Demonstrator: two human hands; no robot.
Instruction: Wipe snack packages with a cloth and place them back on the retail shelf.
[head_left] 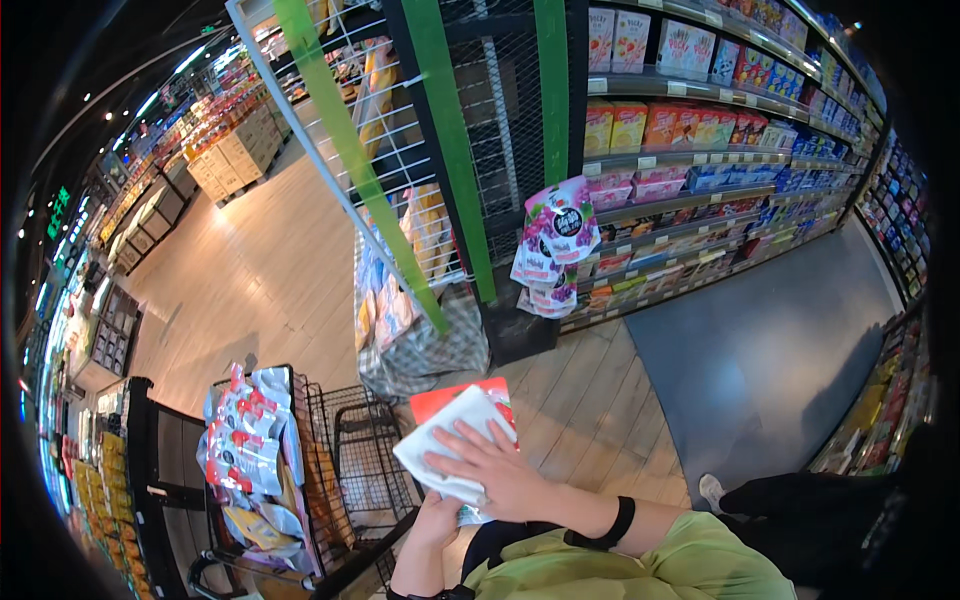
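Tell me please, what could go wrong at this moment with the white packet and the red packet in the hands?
1. The right hand lies flat on the white packet rather than gripping it, so it could slide off the red packet beneath.
2. The left hand supports the stack only from below at its near edge; the stack might tip forward to the wooden floor.
3. The black wire cart stands close by, so a slipped packet may fall into it.

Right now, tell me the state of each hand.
Left hand: closed, gripping the white packet from below.
Right hand: open, fingers spread flat on top of the packet.
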